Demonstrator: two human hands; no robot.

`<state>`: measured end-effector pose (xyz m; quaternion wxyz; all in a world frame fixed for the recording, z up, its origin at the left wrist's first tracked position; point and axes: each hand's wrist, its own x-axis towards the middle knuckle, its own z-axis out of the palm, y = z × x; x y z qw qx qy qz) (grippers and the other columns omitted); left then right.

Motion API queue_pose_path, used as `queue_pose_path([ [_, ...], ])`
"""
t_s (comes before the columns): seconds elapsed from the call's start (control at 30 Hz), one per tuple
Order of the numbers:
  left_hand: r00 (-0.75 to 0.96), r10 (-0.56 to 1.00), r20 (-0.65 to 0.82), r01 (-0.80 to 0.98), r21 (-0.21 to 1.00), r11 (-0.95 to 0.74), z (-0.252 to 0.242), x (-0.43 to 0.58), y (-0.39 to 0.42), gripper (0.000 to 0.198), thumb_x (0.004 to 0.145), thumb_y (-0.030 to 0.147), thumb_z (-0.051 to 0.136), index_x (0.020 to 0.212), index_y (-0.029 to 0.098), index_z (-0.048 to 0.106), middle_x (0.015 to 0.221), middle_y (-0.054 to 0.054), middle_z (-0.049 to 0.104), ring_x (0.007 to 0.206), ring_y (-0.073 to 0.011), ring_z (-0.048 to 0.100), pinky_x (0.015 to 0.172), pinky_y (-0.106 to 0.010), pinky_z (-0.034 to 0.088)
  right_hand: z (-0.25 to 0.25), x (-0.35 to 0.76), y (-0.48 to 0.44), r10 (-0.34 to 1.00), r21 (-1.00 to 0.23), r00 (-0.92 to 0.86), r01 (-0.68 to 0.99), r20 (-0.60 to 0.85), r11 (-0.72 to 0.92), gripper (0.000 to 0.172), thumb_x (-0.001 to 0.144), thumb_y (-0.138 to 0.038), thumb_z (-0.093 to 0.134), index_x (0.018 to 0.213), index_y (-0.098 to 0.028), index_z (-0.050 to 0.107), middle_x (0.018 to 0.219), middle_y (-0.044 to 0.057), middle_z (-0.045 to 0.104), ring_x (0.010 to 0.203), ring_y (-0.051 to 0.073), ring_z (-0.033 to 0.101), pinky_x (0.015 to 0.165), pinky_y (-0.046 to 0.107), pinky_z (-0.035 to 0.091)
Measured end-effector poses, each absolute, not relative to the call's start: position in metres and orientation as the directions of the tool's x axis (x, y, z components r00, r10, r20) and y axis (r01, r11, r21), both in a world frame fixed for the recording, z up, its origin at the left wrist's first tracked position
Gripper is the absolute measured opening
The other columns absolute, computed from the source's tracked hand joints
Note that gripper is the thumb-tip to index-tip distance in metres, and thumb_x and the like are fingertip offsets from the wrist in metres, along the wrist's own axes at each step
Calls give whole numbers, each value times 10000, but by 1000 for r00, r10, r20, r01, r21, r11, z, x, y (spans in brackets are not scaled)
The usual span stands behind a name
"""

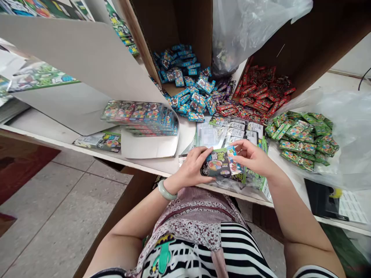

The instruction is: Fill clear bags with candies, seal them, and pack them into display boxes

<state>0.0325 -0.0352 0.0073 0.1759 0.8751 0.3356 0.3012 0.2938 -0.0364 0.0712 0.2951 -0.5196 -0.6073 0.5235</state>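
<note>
Where the table (37, 127) ends at the person's lap, one dark printed pouch (216, 164) is held flat above its edge, the left hand (193, 166) clamped on the pouch's left end and the right hand (252, 156) pinching a small blue packet (234, 160) at its right end. Just behind the pouch lies a spread of clear sleeves (232, 129), with a heap of green packets (301, 139) to the right and a stack of filled pouches (142, 116) to the left. Farthest behind the pouch, loose blue packets (185, 85) and red packets (261, 92) spill from cardboard boxes (174, 23).
</note>
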Motion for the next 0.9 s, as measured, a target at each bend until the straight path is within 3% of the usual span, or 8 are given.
queue_pose_path([
  [0.1, 500, 767, 402, 555, 532, -640, 9, 34, -35, 1019, 697, 502, 849, 1515, 200, 321, 1363, -184, 514, 1267, -368, 530, 1083, -546, 463, 65, 279, -36, 989, -930, -146, 365, -29, 27, 345, 810, -406, 695, 1102, -251, 599, 965, 36, 622, 741, 177, 624, 654, 347, 547],
  [0.2, 418, 809, 412, 623, 519, -586, 11, 36, -37, 984, 655, 441, 880, 1456, 184, 368, 1332, -178, 552, 1236, -375, 549, 1068, -560, 464, 61, 270, -41, 973, -839, -142, 493, 184, 230, 264, 871, -442, 647, 1052, -252, 669, 1201, 108, 618, 1142, 279, 614, 971, 473, 518],
  [0.27, 372, 823, 429, 626, 539, -564, 11, 39, -39, 972, 641, 409, 888, 1432, 173, 375, 1295, -175, 567, 1208, -374, 562, 1037, -554, 483, 59, 267, -48, 958, -803, -214, 527, 192, 279, 371, 852, -450, 689, 1182, -282, 661, 1365, 113, 547, 1318, 314, 519, 1067, 507, 468],
  [0.4, 330, 844, 422, 473, 700, -535, 12, 46, -44, 994, 642, 478, 896, 1432, 189, 366, 1304, -163, 549, 1218, -356, 564, 1034, -528, 494, 60, 262, -58, 973, -885, -223, 437, 65, 159, 465, 853, -329, 673, 1305, -298, 568, 1322, 82, 597, 1143, 271, 630, 856, 422, 583],
  [0.5, 334, 874, 352, 229, 869, -438, 11, 51, -48, 706, 841, 473, 750, 1410, 225, 411, 1254, -126, 587, 1164, -282, 607, 996, -445, 523, 63, 264, -60, 979, -915, -197, 386, 46, 121, 382, 880, -278, 616, 1261, -289, 596, 1239, 64, 643, 987, 228, 672, 739, 362, 590],
  [0.57, 318, 904, 286, 58, 946, -319, 7, 54, -54, 552, 943, 404, 638, 1421, 250, 409, 1127, -84, 621, 1023, -212, 647, 874, -353, 556, 63, 267, -62, 974, -897, -213, 411, 81, 164, 367, 877, -286, 639, 1243, -296, 623, 1256, 67, 628, 1056, 237, 658, 766, 359, 591],
  [0.67, 270, 937, 222, -108, 974, -200, -3, 59, -71, 522, 949, 361, 640, 1419, 274, 432, 1013, -39, 611, 889, -154, 639, 757, -267, 545, 57, 270, -68, 955, -838, -235, 471, 180, 274, 308, 854, -307, 699, 1161, -292, 673, 1256, 74, 604, 1213, 260, 597, 968, 420, 551],
  [0.9, 228, 957, 179, -143, 978, -149, -23, 58, -105, 490, 949, 338, 650, 1414, 310, 499, 1212, -63, 639, 1080, -179, 642, 963, -342, 555, 38, 264, -84, 931, -797, -327, 513, 161, 318, 228, 856, -311, 725, 1082, -289, 708, 1279, 77, 573, 1240, 265, 589, 1031, 460, 528],
])
